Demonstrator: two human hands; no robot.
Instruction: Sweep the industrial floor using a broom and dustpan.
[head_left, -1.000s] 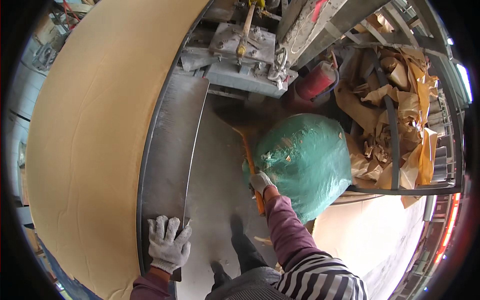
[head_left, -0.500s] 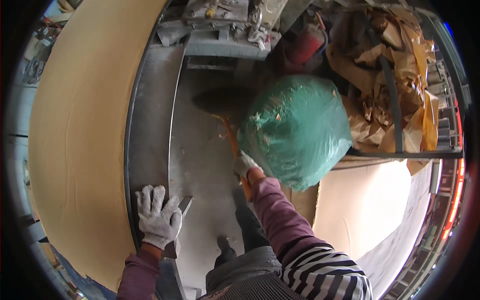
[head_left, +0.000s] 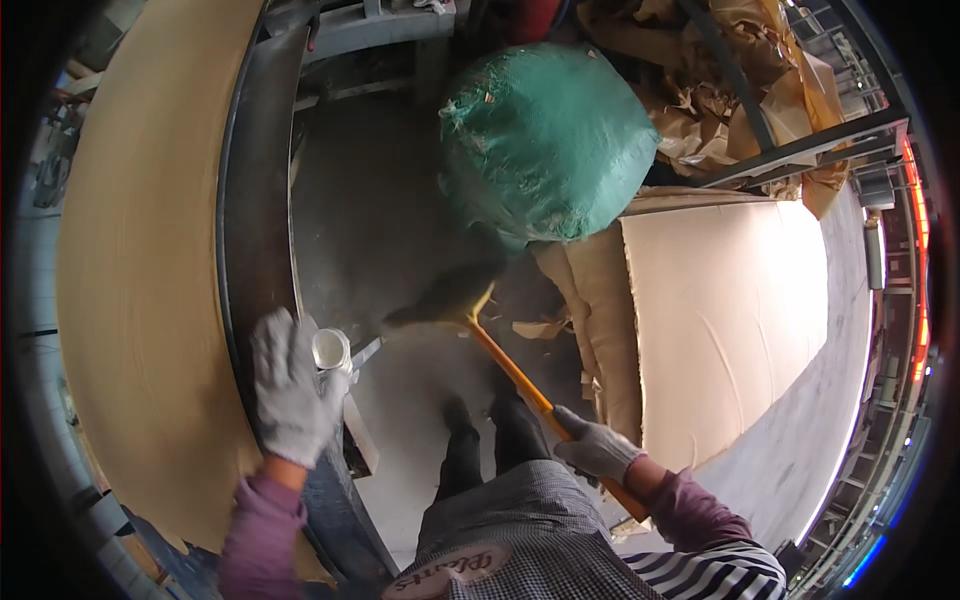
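Note:
My right hand (head_left: 598,448), in a white knit glove, is closed around the orange handle of a broom (head_left: 508,362). The broom's dark, blurred head lies low over the grey floor, left of the handle. My left hand (head_left: 292,385), gloved likewise, has its fingers stretched out over the dark metal rail (head_left: 258,190) beside the tan sheet. A white round container (head_left: 331,349) shows right beside its thumb; whether they touch I cannot tell. Beyond the broom sits a bulging green plastic sack (head_left: 550,140).
A long tan sheet stack (head_left: 150,260) runs along the left. Pale boards (head_left: 725,320) lie at the right, with a brown torn edge and scraps beside them. Crumpled brown paper (head_left: 720,120) fills a metal frame (head_left: 800,150) at the far right. Grey floor (head_left: 360,210) lies between.
The broom has come nearer, its handle now slanting down to the right with my right hand. My left hand has shifted slightly, exposing the white container. The view has also shifted.

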